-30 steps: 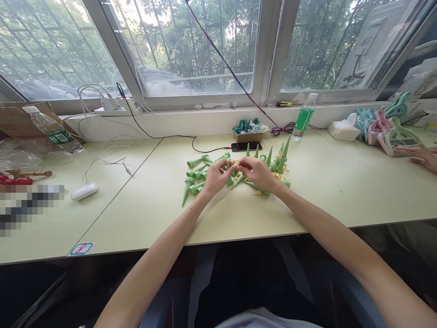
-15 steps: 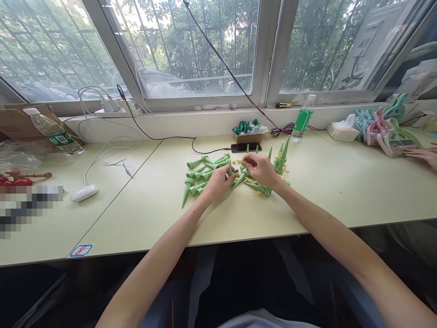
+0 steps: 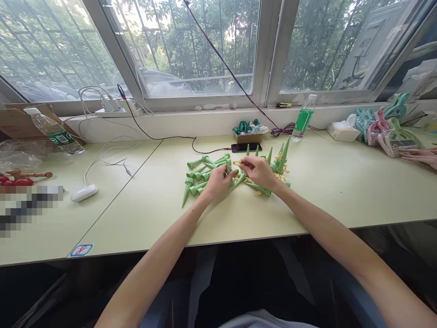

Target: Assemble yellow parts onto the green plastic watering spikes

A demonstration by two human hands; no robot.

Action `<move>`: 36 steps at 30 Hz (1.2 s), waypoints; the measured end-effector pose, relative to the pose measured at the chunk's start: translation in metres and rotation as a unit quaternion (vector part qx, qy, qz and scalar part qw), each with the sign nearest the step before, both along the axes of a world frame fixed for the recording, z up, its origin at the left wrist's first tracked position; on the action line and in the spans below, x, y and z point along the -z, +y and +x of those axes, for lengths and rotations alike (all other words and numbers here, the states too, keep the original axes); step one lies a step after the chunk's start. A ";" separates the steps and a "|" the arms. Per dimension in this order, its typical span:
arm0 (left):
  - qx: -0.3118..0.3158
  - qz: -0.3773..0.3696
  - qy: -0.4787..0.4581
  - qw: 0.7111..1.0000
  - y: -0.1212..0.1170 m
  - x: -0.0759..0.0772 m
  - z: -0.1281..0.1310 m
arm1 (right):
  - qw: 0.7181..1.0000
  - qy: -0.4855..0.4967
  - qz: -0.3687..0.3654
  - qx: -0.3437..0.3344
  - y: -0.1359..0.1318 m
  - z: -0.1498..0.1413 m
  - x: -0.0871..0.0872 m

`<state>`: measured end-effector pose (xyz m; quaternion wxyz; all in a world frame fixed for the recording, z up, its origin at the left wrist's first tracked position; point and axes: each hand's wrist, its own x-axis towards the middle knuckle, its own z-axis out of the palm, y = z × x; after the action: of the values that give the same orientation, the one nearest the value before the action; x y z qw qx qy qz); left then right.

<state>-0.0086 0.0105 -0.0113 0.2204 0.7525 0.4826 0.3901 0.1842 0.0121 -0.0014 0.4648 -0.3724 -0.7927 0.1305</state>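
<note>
My left hand [image 3: 218,182] is closed around a green plastic cone-shaped spike [image 3: 228,166], its tip poking up between thumb and fingers. Just to its right, my right hand [image 3: 260,172] pinches a small yellow plastic piece [image 3: 236,162] at its fingertips, apart from the spike. Left of my hands lies a pile of green spikes [image 3: 201,176] with ribbed collars. More green spikes [image 3: 284,156] stand or lie beyond and right of my right hand, several with yellow pieces attached. A loose-looking yellow piece [image 3: 256,193] shows by the near edge of that group.
Behind the spikes are a phone [image 3: 246,147] on a cable and a small box [image 3: 251,136]. A water bottle [image 3: 303,119] and tissue box [image 3: 343,130] stand at back right, near wrapped clips [image 3: 378,127]. Another person's hand [image 3: 421,157] rests far right. A white device [image 3: 83,193] lies left.
My right hand has shifted slightly left with its fingertips at the yellow piece. The spike in my left hand has moved a little left. The other person's hand has slid slightly left.
</note>
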 end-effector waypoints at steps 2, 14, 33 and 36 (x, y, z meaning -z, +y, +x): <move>-0.008 -0.011 -0.026 1.000 0.000 -0.002 0.000 | 1.000 -0.010 0.000 -0.010 -0.001 -0.002 0.000; 0.007 -0.075 -0.174 0.982 -0.002 -0.006 0.001 | 0.998 -0.040 -0.027 -0.040 -0.005 -0.005 0.000; 0.044 -0.107 -0.212 0.970 -0.004 -0.008 0.002 | 0.997 -0.039 -0.038 -0.056 -0.010 -0.009 0.000; 0.043 -0.113 -0.223 0.967 -0.004 -0.007 0.002 | 0.997 -0.039 -0.039 -0.056 -0.010 -0.009 0.000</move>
<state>-0.0061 0.0066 -0.0039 0.4230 0.6367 0.4291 0.4812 0.1752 0.0024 -0.0017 0.4104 -0.3502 -0.8242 0.1724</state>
